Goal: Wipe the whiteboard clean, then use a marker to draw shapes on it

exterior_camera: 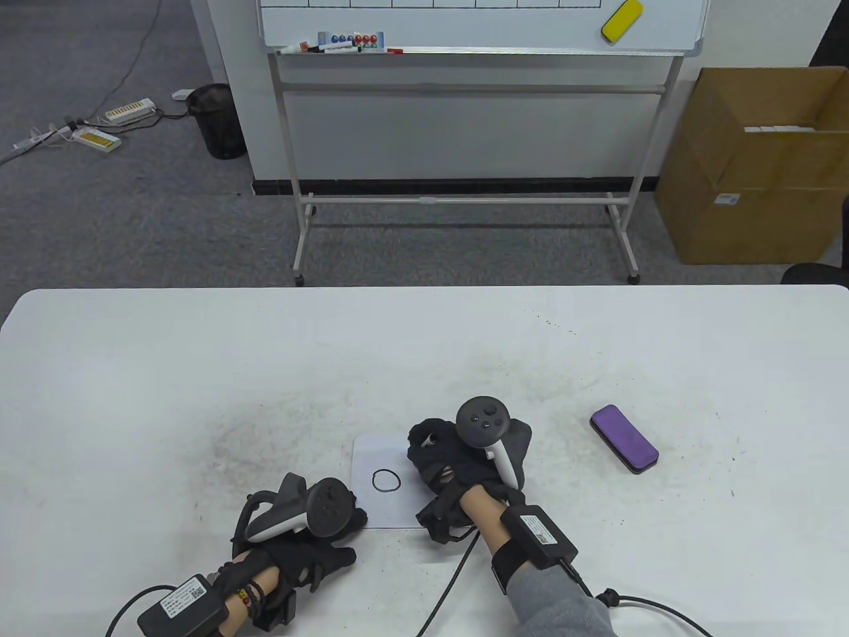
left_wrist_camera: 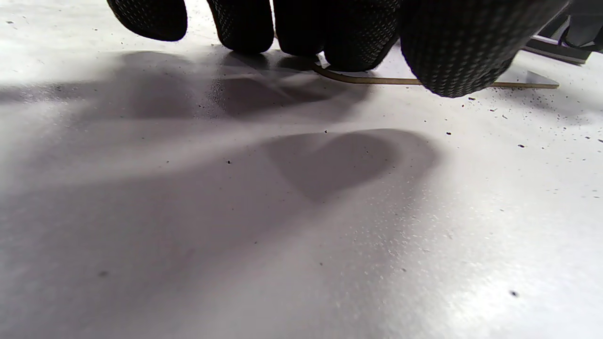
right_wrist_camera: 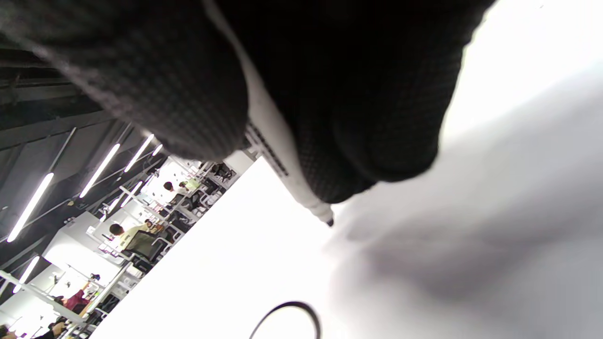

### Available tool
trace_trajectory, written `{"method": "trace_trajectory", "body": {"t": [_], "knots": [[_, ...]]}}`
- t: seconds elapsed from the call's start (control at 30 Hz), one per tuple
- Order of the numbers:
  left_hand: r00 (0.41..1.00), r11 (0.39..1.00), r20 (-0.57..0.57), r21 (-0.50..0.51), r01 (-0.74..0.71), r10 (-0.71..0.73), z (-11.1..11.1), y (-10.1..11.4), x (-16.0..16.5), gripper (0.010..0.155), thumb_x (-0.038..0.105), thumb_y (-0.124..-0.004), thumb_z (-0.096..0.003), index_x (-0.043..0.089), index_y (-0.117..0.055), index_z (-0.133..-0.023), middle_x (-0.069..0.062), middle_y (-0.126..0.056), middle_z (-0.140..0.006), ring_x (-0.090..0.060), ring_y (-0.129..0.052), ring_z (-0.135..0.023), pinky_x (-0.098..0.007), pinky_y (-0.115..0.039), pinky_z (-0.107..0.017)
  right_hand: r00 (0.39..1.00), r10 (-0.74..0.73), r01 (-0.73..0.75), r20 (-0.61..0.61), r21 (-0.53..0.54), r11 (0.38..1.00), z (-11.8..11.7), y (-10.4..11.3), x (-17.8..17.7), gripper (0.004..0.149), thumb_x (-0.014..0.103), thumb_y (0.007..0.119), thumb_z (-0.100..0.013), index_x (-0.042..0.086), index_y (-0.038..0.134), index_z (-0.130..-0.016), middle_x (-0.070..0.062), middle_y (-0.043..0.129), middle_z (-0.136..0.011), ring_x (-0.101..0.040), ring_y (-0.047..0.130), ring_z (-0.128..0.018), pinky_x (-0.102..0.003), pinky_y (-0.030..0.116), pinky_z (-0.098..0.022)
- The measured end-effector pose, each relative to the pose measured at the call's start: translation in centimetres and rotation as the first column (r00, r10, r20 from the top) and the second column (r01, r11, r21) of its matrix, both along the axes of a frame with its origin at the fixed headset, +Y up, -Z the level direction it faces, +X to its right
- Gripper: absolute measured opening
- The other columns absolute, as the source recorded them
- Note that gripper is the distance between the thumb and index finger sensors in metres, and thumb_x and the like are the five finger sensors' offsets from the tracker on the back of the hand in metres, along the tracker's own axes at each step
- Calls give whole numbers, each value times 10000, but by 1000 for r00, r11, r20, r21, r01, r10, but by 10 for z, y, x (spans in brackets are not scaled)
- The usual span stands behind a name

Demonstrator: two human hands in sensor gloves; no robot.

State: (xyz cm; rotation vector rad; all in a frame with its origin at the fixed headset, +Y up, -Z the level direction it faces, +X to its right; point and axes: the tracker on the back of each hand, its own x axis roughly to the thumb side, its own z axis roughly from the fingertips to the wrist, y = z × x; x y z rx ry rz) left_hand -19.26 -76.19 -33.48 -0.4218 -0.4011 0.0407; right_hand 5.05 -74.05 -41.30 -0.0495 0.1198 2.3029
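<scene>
A small whiteboard [exterior_camera: 371, 458] lies flat on the white table, with a black circle [exterior_camera: 386, 481] drawn near its middle. My right hand [exterior_camera: 441, 458] is over the board's right part and grips a white marker [right_wrist_camera: 282, 165]. The marker's black tip [right_wrist_camera: 330, 222] is just above or on the board, to the right of the circle [right_wrist_camera: 301, 306]. My left hand [exterior_camera: 331, 531] rests at the board's lower left corner. Its fingertips [left_wrist_camera: 452, 56] are down at the thin board edge [left_wrist_camera: 518, 85]. A purple eraser [exterior_camera: 623, 439] lies on the table to the right.
A large whiteboard on a wheeled stand [exterior_camera: 464, 199] stands beyond the table, with markers on its tray [exterior_camera: 331, 45] and a yellow eraser [exterior_camera: 622, 20]. A cardboard box [exterior_camera: 756, 166] is at the right, a black bin [exterior_camera: 217, 119] at the left. Black crumbs dot the table.
</scene>
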Motion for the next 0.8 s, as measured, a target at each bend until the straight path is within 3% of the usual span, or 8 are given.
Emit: {"method": "trace_trajectory", "body": {"t": [0.53,0.8], "knots": [[1000,1000,2,7,20,-20,1,-1,2,683,525,-766,-376,352,-611,-1018,47,-476,-1186,-283,-509,-1126,-610,-531,-774,992,38,-47,-123,-72,996,25,-3,-13,417,345,966,-327,249,938,-732,-95,952,-787,-300,1127,-565,-324,992,-378],[1000,1000,1,4,23,-23,1,-1,2,683,526,-763,-376,359,-602,-1019,49,-469,-1187,-277,-500,-1129,-610,-528,-775,997,17,-23,-72,-86,996,24,-4,3,417,342,967,-326,245,941,-731,-99,953,-786,-302,1128,-562,-328,991,-377]]}}
